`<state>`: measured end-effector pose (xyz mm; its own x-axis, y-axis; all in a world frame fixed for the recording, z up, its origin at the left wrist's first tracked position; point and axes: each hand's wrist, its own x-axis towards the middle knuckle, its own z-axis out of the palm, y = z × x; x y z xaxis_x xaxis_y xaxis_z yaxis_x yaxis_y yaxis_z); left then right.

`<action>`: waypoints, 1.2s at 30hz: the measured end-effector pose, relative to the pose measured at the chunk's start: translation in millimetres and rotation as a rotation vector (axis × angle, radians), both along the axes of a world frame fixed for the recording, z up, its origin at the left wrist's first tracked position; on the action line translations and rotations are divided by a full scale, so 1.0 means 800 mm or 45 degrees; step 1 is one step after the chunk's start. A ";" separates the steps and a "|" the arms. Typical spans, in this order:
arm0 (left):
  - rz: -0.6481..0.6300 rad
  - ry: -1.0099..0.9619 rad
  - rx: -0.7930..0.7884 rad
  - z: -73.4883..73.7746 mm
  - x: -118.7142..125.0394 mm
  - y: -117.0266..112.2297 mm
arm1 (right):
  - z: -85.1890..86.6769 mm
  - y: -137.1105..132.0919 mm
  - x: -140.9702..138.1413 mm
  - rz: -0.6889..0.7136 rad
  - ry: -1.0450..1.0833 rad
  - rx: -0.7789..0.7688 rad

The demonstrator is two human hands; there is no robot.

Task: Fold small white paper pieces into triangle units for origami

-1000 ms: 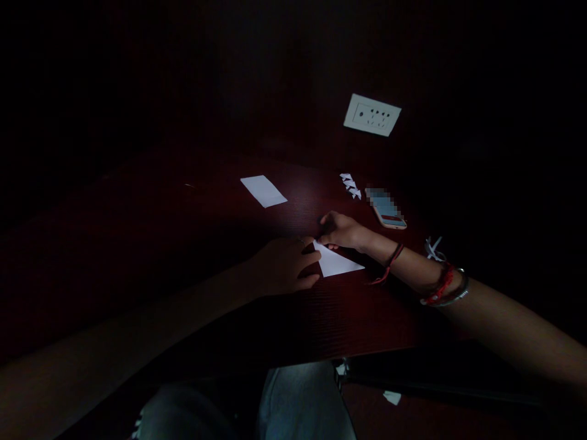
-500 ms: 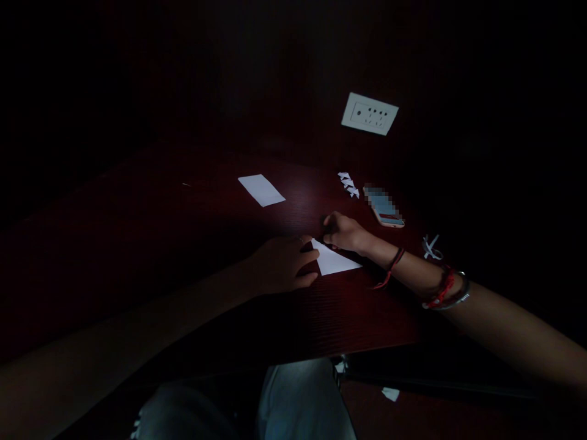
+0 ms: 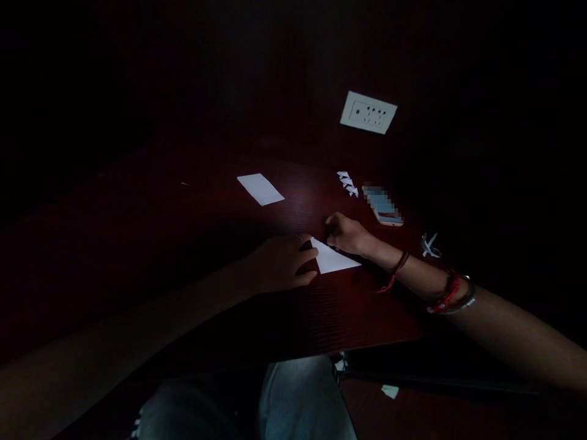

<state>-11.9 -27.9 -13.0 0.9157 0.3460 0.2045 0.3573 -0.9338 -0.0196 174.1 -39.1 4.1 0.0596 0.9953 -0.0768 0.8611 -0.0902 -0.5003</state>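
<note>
- The triangle (image 3: 334, 258) lay inward from the bench's (image 3: 362, 315) front edge.
- Our left hand (image 3: 288, 266) had fingers spread at its left side; our right hand (image 3: 347, 236) curled by its long edge, pinching or not we couldn't tell.
- A slipping left finger could, we judged, skew it.
- Toward the back edge, the phone (image 3: 384, 209) crowded our right; folded bits (image 3: 347, 183) and a sheet (image 3: 261, 189) lay clear.

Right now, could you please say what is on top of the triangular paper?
The left hand has fingers at the left edge of the triangular paper, one overlapping; the right hand is beside its slanted edge, contact unclear. What that finger covers is hidden.
</note>
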 end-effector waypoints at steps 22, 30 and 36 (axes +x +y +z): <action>-0.019 -0.084 -0.031 -0.008 -0.002 0.002 | -0.001 -0.039 0.061 -0.129 0.176 0.012; -0.027 -0.191 0.013 -0.005 -0.002 -0.002 | 0.027 -0.070 0.119 -0.214 0.189 0.210; -0.225 -0.163 -0.040 -0.006 0.006 -0.018 | 0.045 -0.065 0.156 -0.430 -0.487 0.221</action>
